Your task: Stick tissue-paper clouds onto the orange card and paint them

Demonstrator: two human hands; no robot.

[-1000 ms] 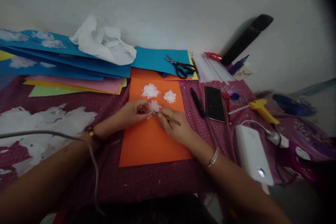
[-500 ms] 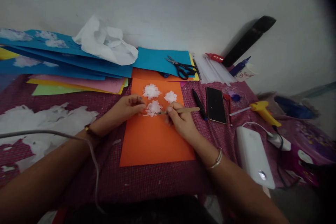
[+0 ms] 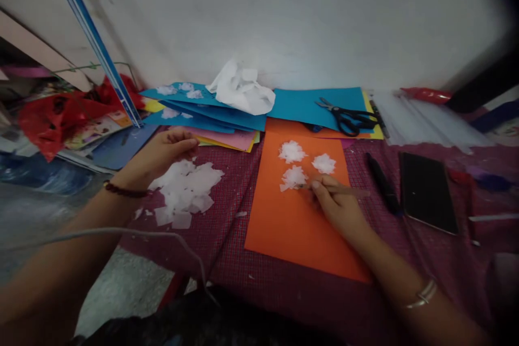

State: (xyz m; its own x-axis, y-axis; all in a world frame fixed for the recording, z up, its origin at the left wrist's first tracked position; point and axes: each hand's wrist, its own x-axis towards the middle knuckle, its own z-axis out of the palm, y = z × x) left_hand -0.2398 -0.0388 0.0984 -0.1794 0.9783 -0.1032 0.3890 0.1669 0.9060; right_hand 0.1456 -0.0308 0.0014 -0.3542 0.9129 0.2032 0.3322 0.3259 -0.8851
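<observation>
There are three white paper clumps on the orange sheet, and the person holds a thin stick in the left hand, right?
Not quite: the head view shows the thin stick in the right hand. The three white paper clumps are on the orange sheet.

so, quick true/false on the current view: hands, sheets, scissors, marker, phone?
1. The right hand holds a thin stick over the orange sheet. True.
2. Five white paper clusters sit on the orange sheet. False: there are three clusters.
3. The scissors lie partly on a blue sheet. True.
4. The left hand presses on the orange sheet. False: it is off that sheet, by the loose white scraps.
5. The black marker lies between the orange sheet and the phone. True.
</observation>
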